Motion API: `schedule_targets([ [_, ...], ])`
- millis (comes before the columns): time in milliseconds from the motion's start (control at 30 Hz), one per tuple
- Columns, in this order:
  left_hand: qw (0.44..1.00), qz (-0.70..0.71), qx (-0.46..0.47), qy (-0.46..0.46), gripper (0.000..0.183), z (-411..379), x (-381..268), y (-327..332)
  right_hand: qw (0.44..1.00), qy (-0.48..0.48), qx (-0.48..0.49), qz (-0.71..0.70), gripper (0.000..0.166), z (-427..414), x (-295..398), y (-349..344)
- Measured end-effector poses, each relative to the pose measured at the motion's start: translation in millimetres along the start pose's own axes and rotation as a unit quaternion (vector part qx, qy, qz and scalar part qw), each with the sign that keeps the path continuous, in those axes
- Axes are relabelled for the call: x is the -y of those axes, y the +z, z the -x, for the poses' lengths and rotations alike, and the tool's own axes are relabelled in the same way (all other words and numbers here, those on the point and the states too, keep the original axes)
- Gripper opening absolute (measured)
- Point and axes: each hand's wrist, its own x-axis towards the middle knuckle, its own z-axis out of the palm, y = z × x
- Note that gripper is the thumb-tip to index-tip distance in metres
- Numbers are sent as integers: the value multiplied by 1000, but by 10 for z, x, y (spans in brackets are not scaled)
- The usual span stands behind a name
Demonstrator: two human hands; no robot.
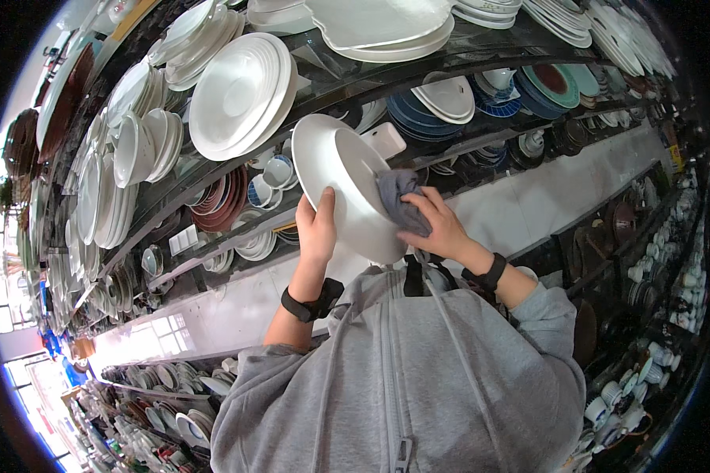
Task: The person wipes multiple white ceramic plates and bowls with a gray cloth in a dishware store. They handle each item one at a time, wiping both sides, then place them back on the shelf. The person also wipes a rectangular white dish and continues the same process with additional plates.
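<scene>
I hold a white wide-rimmed ceramic bowl (355, 219) on its side in front of my chest. My left hand (318, 227) grips it at the left, with the thumb lying on the white surface. In my right hand (441, 227) is a bunched grey cloth (403, 198), pressed against the right side of the bowl. The fingers of that hand spread over the cloth and hide part of it. A dark band (313, 301) circles my left wrist, and another dark band (490, 272) is on my right.
Stacked white bowls (239, 97) stand on the upper shelf (331, 77) just beyond my hands. Lower down are blue plates (417, 118), reddish-brown plates (228, 201) and small cups (278, 171). Shelves of crockery (642, 266) also line the right. Pale floor tiles (497, 207) run between the shelves.
</scene>
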Motion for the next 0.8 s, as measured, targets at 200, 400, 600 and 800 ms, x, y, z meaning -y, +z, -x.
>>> schedule_targets([
  [200,997,80,6,1,29,-113,-15,212,977,-49,-73,193,90,141,191,-115],
  [400,994,102,47,-15,30,-172,77,375,926,-7,-137,351,93,253,99,57],
  [600,991,91,92,-20,29,-216,-93,552,894,4,-126,430,69,233,197,20],
  [800,970,121,171,-126,29,-303,-295,632,890,-24,-102,444,64,263,336,-246],
])
